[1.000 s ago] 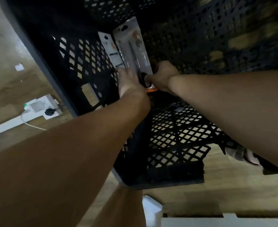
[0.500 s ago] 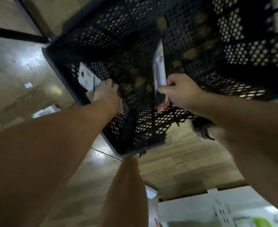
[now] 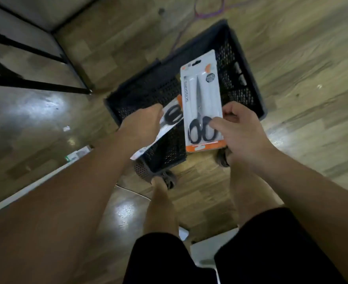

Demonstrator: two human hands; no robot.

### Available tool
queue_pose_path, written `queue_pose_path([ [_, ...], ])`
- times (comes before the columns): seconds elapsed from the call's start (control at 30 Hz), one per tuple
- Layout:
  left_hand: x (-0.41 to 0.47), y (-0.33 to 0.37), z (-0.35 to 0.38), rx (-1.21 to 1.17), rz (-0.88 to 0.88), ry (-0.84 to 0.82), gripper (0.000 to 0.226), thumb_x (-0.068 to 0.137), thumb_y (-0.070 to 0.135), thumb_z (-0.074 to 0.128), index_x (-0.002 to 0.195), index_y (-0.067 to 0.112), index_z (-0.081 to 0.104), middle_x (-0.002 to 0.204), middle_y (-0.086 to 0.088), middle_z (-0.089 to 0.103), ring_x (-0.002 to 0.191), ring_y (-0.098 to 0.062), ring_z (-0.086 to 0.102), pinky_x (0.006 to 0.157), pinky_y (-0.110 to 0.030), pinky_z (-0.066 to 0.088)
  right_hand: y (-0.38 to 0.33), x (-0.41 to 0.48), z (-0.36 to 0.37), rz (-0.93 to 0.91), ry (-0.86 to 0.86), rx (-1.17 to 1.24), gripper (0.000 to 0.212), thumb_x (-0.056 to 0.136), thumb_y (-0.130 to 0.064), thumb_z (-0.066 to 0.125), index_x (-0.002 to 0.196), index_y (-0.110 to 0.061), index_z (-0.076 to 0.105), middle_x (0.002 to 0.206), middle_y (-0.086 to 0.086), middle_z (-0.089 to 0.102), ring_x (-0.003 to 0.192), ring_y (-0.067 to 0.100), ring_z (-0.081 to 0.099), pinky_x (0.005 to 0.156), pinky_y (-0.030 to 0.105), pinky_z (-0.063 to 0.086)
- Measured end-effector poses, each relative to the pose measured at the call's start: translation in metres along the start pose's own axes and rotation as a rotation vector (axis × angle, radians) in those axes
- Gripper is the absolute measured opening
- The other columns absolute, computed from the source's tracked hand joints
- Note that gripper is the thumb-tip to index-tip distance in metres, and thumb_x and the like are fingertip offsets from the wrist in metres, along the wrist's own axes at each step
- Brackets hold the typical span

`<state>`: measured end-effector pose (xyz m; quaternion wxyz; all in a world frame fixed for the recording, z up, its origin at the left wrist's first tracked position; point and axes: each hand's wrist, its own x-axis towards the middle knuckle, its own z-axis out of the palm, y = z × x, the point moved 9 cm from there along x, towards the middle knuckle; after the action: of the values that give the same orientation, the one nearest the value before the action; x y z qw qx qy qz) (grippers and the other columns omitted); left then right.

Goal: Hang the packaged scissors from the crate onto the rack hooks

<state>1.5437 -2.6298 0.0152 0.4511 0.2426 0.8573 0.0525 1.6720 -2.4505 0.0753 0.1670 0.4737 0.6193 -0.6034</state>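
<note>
A black perforated crate [image 3: 248, 78] stands on the wooden floor below me. My right hand [image 3: 238, 132] pinches the lower right edge of a white-and-orange scissors package [image 3: 201, 95], held upright above the crate with its black-handled scissors facing me. My left hand [image 3: 142, 124] grips a second scissors package [image 3: 170, 117], tilted and mostly hidden behind the hand and the first package. The rack hooks are out of view.
A black metal frame [image 3: 46, 52] stands on the floor at the upper left. White boards [image 3: 208, 251] lie near my feet, and a purple cable [image 3: 208, 9] loops at the top. My legs stand just in front of the crate.
Both hands have risen out of the crate, each with a scissors package. The view has pulled back, so the whole crate now lies below on the floor.
</note>
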Motion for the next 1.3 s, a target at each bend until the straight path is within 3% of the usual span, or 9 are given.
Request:
queue_pose_path([
  [0.13,-0.119,0.030,-0.122,-0.709,-0.191,0.349,0.033,0.112,0.025,0.032,0.099,0.002,0.052,0.085,-0.009,0.052,0.071,-0.019,0.048,0.056,-0.016,0.041,-0.105,-0.118,-0.052,-0.077,0.112,0.113,0.015,0.086,-0.007,0.063,0.085,-0.022,0.061,0.056,-0.015,0.063,0.059,0.011,0.061,0.064,0.035,0.048],
  [0.37,-0.309,0.069,-0.244,-1.350,-0.203,0.677,0.039,0.099,0.070,0.042,0.107,0.037,0.061,0.106,0.017,0.067,0.099,-0.002,0.062,0.092,-0.032,0.049,-0.222,-0.257,-0.064,-0.214,0.098,0.388,0.026,0.079,-0.002,0.052,0.072,-0.022,0.066,0.074,0.003,0.067,0.070,0.020,0.061,0.067,0.034,0.045],
  [0.47,-0.384,0.091,-0.289,-1.483,-0.093,0.883,0.020,0.103,0.041,0.059,0.116,0.026,0.063,0.111,0.003,0.075,0.104,-0.018,0.071,0.095,-0.044,0.055,-0.270,-0.298,-0.057,-0.275,-0.036,0.383,0.027,0.076,-0.003,0.049,0.071,-0.023,0.067,0.077,0.005,0.068,0.080,0.026,0.062,0.073,0.041,0.046],
  [0.57,-0.453,0.102,-0.306,-1.662,-0.049,1.043,0.011,0.098,0.010,0.063,0.109,0.012,0.064,0.095,-0.007,0.075,0.084,-0.023,0.073,0.074,-0.042,0.061,-0.323,-0.346,-0.068,-0.427,-0.169,0.266,0.019,0.080,-0.004,0.051,0.081,-0.016,0.066,0.088,0.020,0.065,0.078,0.029,0.060,0.074,0.043,0.045],
  [0.63,-0.495,0.105,-0.316,-1.640,-0.031,1.134,0.012,0.090,0.003,0.065,0.101,0.007,0.065,0.086,-0.009,0.071,0.073,-0.020,0.070,0.060,-0.032,0.057,-0.352,-0.379,-0.087,-0.546,-0.183,0.230,0.025,0.095,-0.007,0.055,0.076,-0.020,0.067,0.081,0.021,0.058,0.072,0.028,0.053,0.068,0.039,0.040],
  [0.87,-0.619,0.112,-0.376,-1.248,0.059,1.349,0.012,0.096,0.014,0.061,0.095,0.027,0.061,0.077,0.014,0.069,0.069,0.000,0.061,0.068,-0.029,0.044,-0.375,-0.472,-0.111,-0.771,-0.232,0.191,0.018,0.094,0.001,0.062,0.087,-0.014,0.070,0.070,0.012,0.063,0.062,0.022,0.057,0.051,0.026,0.045],
  [1.0,-0.673,0.097,-0.398,-1.054,0.076,1.379,0.022,0.096,0.023,0.062,0.078,0.018,0.050,0.060,0.001,0.056,0.054,-0.012,0.049,0.055,-0.030,0.034,-0.359,-0.499,-0.086,-0.755,-0.208,0.223,0.015,0.089,0.004,0.069,0.086,-0.011,0.070,0.083,0.030,0.068,0.073,0.028,0.058,0.072,0.037,0.043],
  [1.13,-0.685,0.082,-0.415,-0.717,-0.040,1.276,0.020,0.087,0.021,0.066,0.088,0.019,0.046,0.072,0.005,0.052,0.057,-0.019,0.048,0.052,-0.033,0.040,-0.347,-0.520,-0.049,-0.733,-0.205,0.256,0.014,0.085,-0.006,0.079,0.089,-0.007,0.065,0.073,0.030,0.063,0.066,0.027,0.054,0.059,0.032,0.037],
  [1.3,-0.638,0.043,-0.394,-1.351,0.039,1.042,0.054,0.085,-0.002,0.056,0.122,0.036,0.058,0.116,-0.008,0.064,0.101,-0.031,0.068,0.066,-0.047,0.064,-0.329,-0.530,-0.045,-0.722,-0.131,0.358,0.006,0.091,-0.004,0.068,0.095,-0.001,0.064,0.070,0.012,0.071,0.066,0.023,0.062,0.065,0.035,0.043],
])
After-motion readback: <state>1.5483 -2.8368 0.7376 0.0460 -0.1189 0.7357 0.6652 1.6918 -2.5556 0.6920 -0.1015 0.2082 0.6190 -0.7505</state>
